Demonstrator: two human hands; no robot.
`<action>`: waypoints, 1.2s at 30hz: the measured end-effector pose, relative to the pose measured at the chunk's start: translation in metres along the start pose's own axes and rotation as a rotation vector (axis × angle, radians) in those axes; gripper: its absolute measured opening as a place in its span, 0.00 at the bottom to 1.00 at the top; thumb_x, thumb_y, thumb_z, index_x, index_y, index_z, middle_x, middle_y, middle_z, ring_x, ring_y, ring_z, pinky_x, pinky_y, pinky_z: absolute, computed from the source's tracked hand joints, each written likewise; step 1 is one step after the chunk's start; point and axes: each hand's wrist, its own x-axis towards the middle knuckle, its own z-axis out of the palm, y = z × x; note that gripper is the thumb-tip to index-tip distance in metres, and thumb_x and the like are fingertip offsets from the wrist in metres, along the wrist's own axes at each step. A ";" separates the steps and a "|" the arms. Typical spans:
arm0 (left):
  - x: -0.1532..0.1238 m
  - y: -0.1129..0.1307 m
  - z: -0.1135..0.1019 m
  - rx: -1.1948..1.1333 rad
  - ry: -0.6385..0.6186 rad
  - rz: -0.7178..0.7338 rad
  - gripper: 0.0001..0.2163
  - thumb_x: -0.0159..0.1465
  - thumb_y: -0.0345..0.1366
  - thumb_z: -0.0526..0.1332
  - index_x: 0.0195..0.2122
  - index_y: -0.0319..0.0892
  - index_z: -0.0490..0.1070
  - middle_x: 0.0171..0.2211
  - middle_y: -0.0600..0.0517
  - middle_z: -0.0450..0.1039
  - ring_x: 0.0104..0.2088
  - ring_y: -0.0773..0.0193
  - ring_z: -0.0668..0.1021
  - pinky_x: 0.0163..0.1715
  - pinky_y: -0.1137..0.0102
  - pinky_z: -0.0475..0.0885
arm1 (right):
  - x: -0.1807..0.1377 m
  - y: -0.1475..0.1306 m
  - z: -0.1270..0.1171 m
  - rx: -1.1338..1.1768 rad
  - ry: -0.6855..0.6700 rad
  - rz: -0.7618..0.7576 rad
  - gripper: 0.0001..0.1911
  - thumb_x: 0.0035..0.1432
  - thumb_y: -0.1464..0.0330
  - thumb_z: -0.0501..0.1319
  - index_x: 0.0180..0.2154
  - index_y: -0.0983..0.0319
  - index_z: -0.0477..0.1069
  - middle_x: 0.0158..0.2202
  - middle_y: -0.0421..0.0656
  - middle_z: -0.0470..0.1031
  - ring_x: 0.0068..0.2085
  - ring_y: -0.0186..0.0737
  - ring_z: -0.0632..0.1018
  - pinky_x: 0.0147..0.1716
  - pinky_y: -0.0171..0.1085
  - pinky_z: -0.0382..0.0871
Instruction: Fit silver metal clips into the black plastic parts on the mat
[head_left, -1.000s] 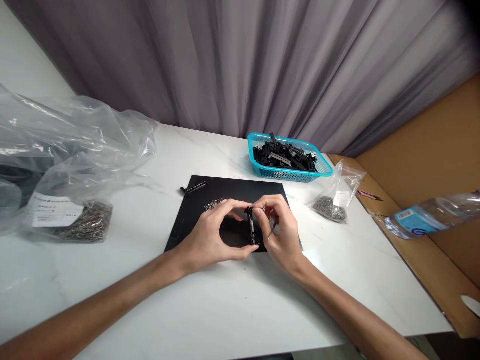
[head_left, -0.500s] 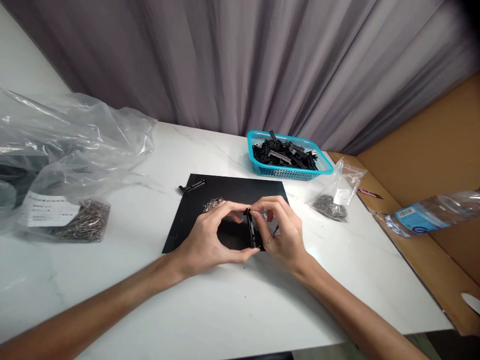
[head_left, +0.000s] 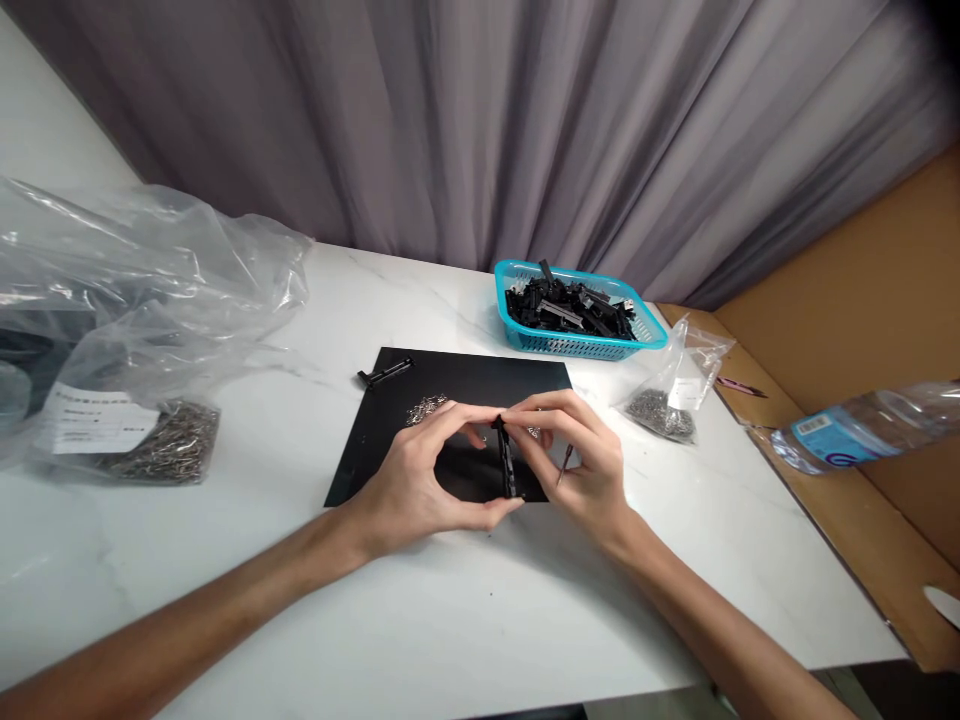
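My left hand grips a narrow black plastic part by its two ends, index finger at the top and thumb at the bottom. My right hand is closed, its thumb and forefinger pinched at the part's upper end; whatever tiny thing may be between those tips is hidden. A thin metal tool is tucked in the right palm. Beneath both hands lies a black mat. Small metal pieces are heaped on it behind the left fingers, and more metal pieces show partly behind the right hand.
Another black part lies at the mat's left corner. A blue basket of black parts stands behind. Bags of metal pieces sit left and right. A plastic bottle lies at the right, by cardboard.
My right hand has shifted slightly to the right and turned, and the thin tool has moved with it. The black part stays in my left hand, nearly in place.
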 end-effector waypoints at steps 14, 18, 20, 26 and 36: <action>0.002 0.001 -0.002 -0.032 -0.074 -0.079 0.30 0.52 0.36 0.76 0.56 0.43 0.71 0.44 0.49 0.79 0.39 0.60 0.81 0.44 0.62 0.79 | 0.005 0.009 -0.010 0.436 -0.122 0.542 0.07 0.64 0.61 0.68 0.39 0.57 0.82 0.40 0.44 0.79 0.40 0.40 0.77 0.34 0.38 0.71; 0.002 0.001 -0.004 -0.006 -0.092 -0.059 0.29 0.52 0.35 0.76 0.55 0.44 0.71 0.42 0.51 0.78 0.39 0.60 0.80 0.45 0.63 0.78 | 0.007 0.009 -0.010 0.457 -0.138 0.596 0.09 0.59 0.59 0.72 0.36 0.58 0.81 0.38 0.42 0.78 0.35 0.38 0.76 0.32 0.37 0.70; 0.003 0.000 -0.005 0.005 -0.103 -0.044 0.29 0.52 0.34 0.76 0.54 0.44 0.71 0.42 0.51 0.78 0.40 0.59 0.80 0.45 0.64 0.77 | 0.008 0.009 -0.011 0.473 -0.160 0.640 0.11 0.58 0.58 0.73 0.35 0.58 0.81 0.36 0.42 0.77 0.33 0.37 0.75 0.31 0.36 0.69; 0.005 0.001 -0.011 0.032 -0.165 0.054 0.29 0.54 0.30 0.74 0.56 0.43 0.69 0.42 0.50 0.76 0.43 0.58 0.78 0.46 0.63 0.76 | 0.013 0.011 -0.013 0.577 -0.234 0.668 0.11 0.56 0.59 0.74 0.33 0.59 0.79 0.36 0.39 0.74 0.32 0.34 0.72 0.30 0.36 0.65; 0.005 0.005 -0.009 0.006 -0.199 -0.048 0.29 0.53 0.35 0.75 0.56 0.44 0.70 0.42 0.50 0.76 0.42 0.57 0.79 0.46 0.63 0.77 | 0.015 0.010 -0.027 0.342 -0.288 0.525 0.17 0.70 0.53 0.60 0.43 0.57 0.80 0.42 0.44 0.77 0.36 0.37 0.73 0.35 0.38 0.69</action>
